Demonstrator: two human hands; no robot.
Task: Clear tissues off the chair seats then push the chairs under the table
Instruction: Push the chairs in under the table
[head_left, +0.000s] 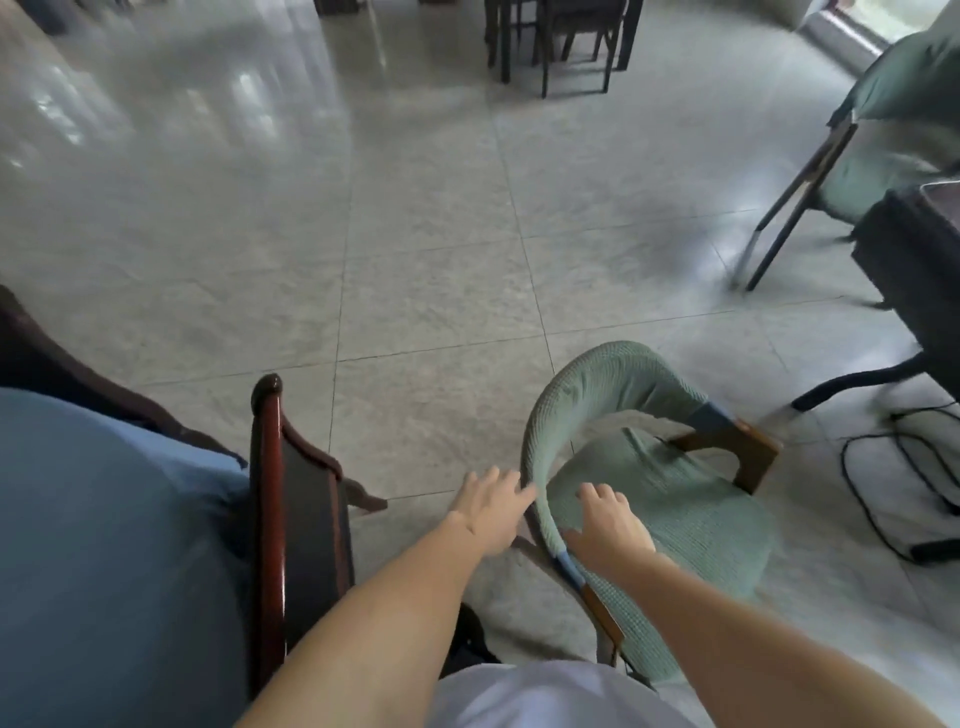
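1. Down by the person's knees sits a green-covered chair (660, 499) on the tile floor (415, 234), its curved backrest on the near-left side
2. left hand (491, 512) is outside the backrest, fingers straight and a bit spread, fingertips touching the fabric edge
3. right hand (610, 522) is just inside the backrest over the seat, fingers loose, not clearly gripping anything
4. dark wooden armchair with a blue cushion (104, 545) is off to the left
5. second green chair (883, 135) is far right, next to a dark table (914, 270), black cables (883, 467) on the floor nearby
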